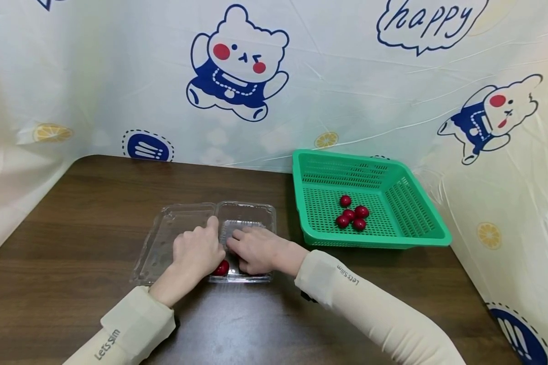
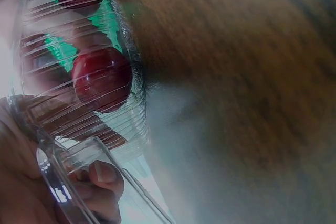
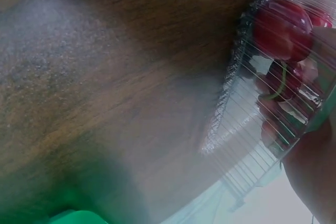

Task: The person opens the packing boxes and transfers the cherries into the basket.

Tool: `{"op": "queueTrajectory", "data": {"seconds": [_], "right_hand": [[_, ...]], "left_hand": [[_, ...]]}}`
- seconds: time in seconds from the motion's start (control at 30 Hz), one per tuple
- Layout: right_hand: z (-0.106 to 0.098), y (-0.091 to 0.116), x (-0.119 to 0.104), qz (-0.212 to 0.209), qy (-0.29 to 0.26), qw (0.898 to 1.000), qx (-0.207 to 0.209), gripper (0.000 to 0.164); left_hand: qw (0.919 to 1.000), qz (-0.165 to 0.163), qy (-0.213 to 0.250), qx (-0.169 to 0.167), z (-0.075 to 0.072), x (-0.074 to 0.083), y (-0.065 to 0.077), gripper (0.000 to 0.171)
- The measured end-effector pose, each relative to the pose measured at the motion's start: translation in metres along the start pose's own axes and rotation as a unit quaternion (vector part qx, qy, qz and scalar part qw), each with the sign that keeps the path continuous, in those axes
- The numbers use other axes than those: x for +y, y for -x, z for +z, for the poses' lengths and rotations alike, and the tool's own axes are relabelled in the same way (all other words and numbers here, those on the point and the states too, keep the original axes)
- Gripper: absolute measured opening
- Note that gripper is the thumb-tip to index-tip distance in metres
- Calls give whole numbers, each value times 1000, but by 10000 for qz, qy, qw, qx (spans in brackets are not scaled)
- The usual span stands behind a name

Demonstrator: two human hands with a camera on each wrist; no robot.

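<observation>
A clear plastic clamshell box (image 1: 266, 210) lies unfolded, its lid (image 1: 157, 241) to the left. My left hand (image 1: 194, 253) grips it along the fold, fingers curled at the lid's rim in the left wrist view. Inside the box's right half, my right hand (image 1: 255, 248) reaches down with bent fingers. Through the ribbed wall in the right wrist view, those fingers surround a dark red cherry (image 3: 283, 80) with a green stem. Another cherry (image 1: 221, 267) sits in the near left corner of that half, just beside my left hand.
To the right of the box stands a green plastic basket (image 1: 374, 242), with several cherries (image 1: 348, 215) grouped on its floor. Both stand on a dark wooden table (image 1: 87, 223). Behind the table hangs a printed cloth (image 1: 338, 76).
</observation>
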State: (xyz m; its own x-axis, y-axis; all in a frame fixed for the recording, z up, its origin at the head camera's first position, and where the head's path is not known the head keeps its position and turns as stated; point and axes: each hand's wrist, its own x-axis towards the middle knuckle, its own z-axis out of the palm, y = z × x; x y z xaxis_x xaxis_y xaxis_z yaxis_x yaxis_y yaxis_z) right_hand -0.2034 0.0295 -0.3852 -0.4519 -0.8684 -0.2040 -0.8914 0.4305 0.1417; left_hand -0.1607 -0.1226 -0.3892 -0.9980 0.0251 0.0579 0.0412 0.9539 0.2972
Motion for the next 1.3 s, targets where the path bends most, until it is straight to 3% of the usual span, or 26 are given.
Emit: {"op": "queueTrajectory", "data": {"seconds": [0.27, 0.6, 1.3], "right_hand": [[-7, 0, 0, -5, 154, 9999, -57, 22], [-15, 6, 9, 175, -23, 9997, -174, 21], [-48, 25, 36, 370, -276, 9976, 522, 21]], "left_hand": [[10000, 12, -12, -41, 0, 1, 0, 21], [9999, 13, 7, -102, 1, 2, -1, 22], [9995, -91, 83, -294, 1, -1, -2, 24]]}}
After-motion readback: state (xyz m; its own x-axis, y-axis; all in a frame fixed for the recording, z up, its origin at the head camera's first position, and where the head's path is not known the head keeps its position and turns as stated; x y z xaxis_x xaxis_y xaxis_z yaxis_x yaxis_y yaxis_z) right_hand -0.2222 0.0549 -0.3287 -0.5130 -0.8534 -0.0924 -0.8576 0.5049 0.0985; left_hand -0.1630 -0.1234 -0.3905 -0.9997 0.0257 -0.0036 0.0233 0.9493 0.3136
